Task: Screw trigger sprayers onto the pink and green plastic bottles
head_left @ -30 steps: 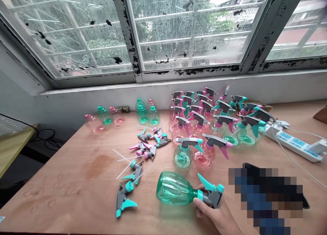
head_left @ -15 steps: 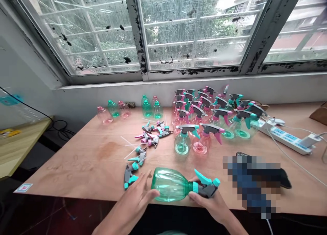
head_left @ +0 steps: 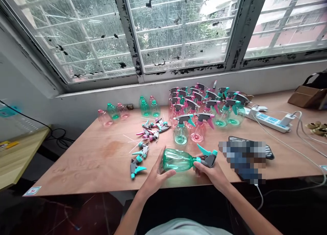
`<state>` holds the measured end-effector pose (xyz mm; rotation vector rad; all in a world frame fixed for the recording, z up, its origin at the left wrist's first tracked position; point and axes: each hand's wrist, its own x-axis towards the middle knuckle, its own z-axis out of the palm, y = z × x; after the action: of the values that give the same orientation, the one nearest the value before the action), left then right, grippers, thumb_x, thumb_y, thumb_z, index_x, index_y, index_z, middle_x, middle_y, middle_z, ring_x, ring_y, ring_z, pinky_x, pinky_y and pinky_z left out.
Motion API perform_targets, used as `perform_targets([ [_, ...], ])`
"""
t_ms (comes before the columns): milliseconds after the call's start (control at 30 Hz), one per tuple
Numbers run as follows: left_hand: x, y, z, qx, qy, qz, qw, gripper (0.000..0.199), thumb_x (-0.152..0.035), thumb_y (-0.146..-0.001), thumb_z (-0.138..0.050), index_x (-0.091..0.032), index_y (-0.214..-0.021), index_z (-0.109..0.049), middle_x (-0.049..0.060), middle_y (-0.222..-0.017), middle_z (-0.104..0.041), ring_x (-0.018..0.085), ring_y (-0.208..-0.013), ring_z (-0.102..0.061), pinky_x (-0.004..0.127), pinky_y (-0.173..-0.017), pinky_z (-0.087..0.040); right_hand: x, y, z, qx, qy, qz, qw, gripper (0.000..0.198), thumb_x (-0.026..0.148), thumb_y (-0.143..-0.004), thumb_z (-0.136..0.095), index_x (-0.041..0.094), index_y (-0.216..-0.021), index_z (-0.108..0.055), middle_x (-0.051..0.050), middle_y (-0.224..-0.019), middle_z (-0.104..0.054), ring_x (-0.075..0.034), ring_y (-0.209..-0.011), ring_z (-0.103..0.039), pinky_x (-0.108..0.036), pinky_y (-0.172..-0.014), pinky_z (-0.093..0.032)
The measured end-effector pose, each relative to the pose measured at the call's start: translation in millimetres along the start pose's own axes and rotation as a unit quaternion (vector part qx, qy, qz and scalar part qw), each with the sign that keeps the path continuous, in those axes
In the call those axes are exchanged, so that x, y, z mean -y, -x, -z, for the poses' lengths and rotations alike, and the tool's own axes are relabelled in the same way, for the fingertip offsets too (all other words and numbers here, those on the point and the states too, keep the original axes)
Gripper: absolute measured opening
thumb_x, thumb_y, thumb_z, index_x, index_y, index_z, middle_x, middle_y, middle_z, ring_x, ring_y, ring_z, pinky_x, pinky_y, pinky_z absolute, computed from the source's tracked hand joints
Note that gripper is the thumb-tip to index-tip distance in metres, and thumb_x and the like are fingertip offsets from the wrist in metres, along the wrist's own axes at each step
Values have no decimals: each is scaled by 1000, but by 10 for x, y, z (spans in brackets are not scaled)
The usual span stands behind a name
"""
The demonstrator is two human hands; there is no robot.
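A green spray bottle (head_left: 177, 160) lies sideways above the front of the table, its base to the left. My left hand (head_left: 156, 177) cups the base, fingers behind it and thumb stretched along the near side. At the other end, my right hand (head_left: 212, 170) grips the neck, the thumb by the turquoise collar. The grey and turquoise spray head (head_left: 211, 158) is on the bottle, its trigger pointing up. Left of my left hand lies a loose turquoise spray head (head_left: 134, 168). More loose spray heads (head_left: 152, 135), some pink, are heaped behind it.
Green and pink bottles with spray heads (head_left: 196, 136) stand grouped behind the held bottle. Bottles without heads (head_left: 145, 108) stand at the back left. To the right are a power strip (head_left: 270, 120) with cables, a dark phone-like object (head_left: 269, 152) and a cardboard box (head_left: 306, 95).
The camera view has shifted, so the table's things appear higher and mostly further left. Both hands still hold the bottle, which now appears higher and further right.
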<state>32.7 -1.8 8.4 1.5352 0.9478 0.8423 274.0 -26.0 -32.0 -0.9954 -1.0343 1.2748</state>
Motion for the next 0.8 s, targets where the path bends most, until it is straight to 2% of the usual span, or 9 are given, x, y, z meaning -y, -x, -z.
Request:
perform_targets([
  [133, 125, -64, -55, 6, 34, -13, 999, 108, -42, -83, -78, -30, -162, -5, 9, -169, -23, 35, -152, -30, 44, -124, -31, -76, -42, 30, -20, -26, 0, 999, 40, 43, -81, -81, 15, -102, -62, 0, -66, -69, -17, -50, -61, -29, -50, -48],
  [233, 272, -103, -63, 24, 51, -20, 998, 116, -41, -79, -82, -29, -162, -2, 12, -169, -22, 37, -151, -30, 47, -122, -33, -135, -94, 60, -22, -36, -4, 999, 40, 42, -81, -82, 15, -102, -60, 0, -66, -69, -16, -49, -60, -28, -47, -46],
  [300, 366, -106, -52, 32, 53, -22, 998, 113, -38, -81, -82, -32, -162, -3, 10, -170, -18, 36, -153, -27, 49, -123, -31, -175, -120, 77, -16, -39, -8, 999, 37, 42, -82, -81, 16, -99, -60, 0, -65, -69, -16, -48, -60, -28, -47, -47],
  [367, 441, -95, -39, 19, 37, -31, 999, 102, -35, -88, -75, -37, -161, -4, 6, -171, -13, 35, -154, -23, 50, -125, -25, -213, -133, 91, -8, -42, -11, 999, 35, 42, -84, -80, 17, -97, -60, 0, -64, -70, -16, -47, -61, -28, -46, -48],
  [433, 493, -79, -32, -3, 14, -44, 999, 89, -34, -94, -67, -39, -160, -8, 4, -171, -14, 33, -155, -20, 51, -126, -19, -243, -132, 102, -4, -43, -13, 999, 34, 41, -85, -80, 18, -97, -59, 0, -64, -71, -16, -48, -62, -28, -47, -49],
  [500, 519, -65, -34, -13, 0, -43, 999, 93, -34, -92, -70, -41, -160, -7, 4, -171, -16, 32, -156, -16, 51, -127, -15, -257, -120, 108, -2, -42, -16, 999, 34, 40, -85, -80, 19, -100, -58, 0, -66, -72, -16, -50, -63, -28, -48, -50],
  [600, 512, -49, -39, 0, 21, -22, 1000, 112, -34, -84, -80, -40, -160, 1, 4, -171, -13, 34, -157, -13, 51, -127, -17, -242, -93, 110, 7, -27, -20, 999, 37, 40, -85, -81, 18, -106, -59, 0, -66, -72, -16, -52, -64, -27, -50, -51],
  [733, 456, -46, -34, -1, 49, -4, 999, 95, -38, -90, -73, -34, -161, -10, 7, -171, -17, 34, -156, -18, 49, -126, -22, -185, -72, 91, 20, 10, -17, 1000, 36, 43, -85, -80, 17, -104, -62, 1, -62, -70, -16, -53, -63, -28, -52, -51],
  [800, 424, -53, -35, -5, 53, 0, 999, 96, -36, -89, -74, -36, -161, -10, 5, -170, -19, 33, -155, -21, 48, -126, -22, -160, -82, 72, 13, 3, -23, 1000, 37, 44, -84, -80, 18, -103, -61, 0, -65, -71, -16, -52, -63, -28, -51, -51],
])
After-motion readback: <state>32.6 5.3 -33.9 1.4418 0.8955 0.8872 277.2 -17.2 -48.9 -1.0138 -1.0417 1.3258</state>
